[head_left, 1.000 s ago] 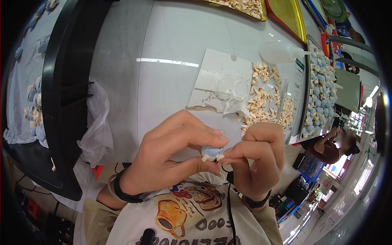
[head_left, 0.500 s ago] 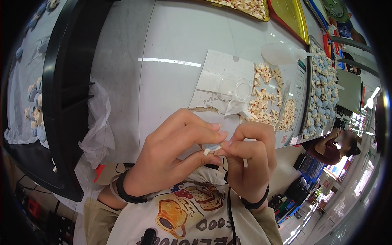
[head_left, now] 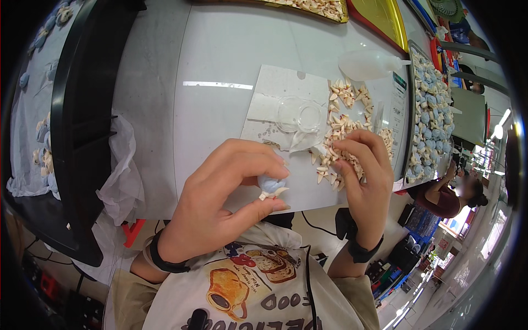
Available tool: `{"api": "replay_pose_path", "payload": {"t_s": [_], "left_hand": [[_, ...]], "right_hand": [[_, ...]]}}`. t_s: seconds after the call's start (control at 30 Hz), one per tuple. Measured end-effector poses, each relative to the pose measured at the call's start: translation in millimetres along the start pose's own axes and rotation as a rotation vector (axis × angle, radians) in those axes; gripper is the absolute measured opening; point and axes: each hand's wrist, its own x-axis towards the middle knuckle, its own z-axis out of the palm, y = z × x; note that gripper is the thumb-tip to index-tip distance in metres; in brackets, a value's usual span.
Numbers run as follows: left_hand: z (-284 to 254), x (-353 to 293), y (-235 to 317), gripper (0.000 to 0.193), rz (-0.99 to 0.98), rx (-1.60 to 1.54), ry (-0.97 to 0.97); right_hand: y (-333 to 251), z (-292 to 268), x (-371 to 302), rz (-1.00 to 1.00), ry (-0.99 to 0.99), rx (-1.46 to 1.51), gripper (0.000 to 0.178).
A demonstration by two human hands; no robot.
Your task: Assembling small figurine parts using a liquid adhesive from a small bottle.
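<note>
we've got a blue-and-cream piece (head_left: 271, 185) pinched in the left hand (head_left: 214, 195), fingers above, thumb below, blue part on the fingers' side, pale points toward the thumb. right hand (head_left: 375, 190) is at the near side of a pile of small cream pieces (head_left: 342, 125), thumb and index parted with a gap between the tips; we can't tell for sure if those tips touch a piece.

ahead of the left hand: cardboard sheet (head_left: 263, 102) bearing clear round containers (head_left: 291, 115), crumpled white tissue (head_left: 301, 143) by its near corner. ahead of the right hand, past the pile: translucent bottle (head_left: 366, 65) on its side. to the right of the right hand: dark-rimmed tray (head_left: 411, 104) full of blue-and-cream pieces. left of the left hand: crumpled plastic sheet (head_left: 120, 179) against a black frame (head_left: 88, 110). we see black bands on both wrists.
</note>
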Motion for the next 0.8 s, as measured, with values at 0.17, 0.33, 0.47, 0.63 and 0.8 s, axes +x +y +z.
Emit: {"api": "replay_pose_path", "payload": {"t_s": [0.17, 0.33, 0.47, 0.63, 0.8], "left_hand": [[-1, 1, -1, 0.038, 0.021, 0.015, -0.009], [0, 3, 0, 0.038, 0.010, 0.029, -0.030], [3, 2, 0, 0.036, 0.003, -0.039, 0.001], [7, -3, -3, 0.036, -0.077, -0.221, 0.084], [-5, 9, 1, 0.036, 0.264, 0.290, -0.103]], "right_hand": [[1, 0, 2, -0.032, 0.042, -0.016, 0.021], [11, -1, 2, -0.134, 0.137, -0.086, 0.016], [5, -8, -1, -0.038, 0.203, 0.104, 0.013], [9, -18, -3, 0.005, 0.246, 0.225, 0.018], [5, -22, -3, 0.092, 0.270, 0.348, 0.024]]}}
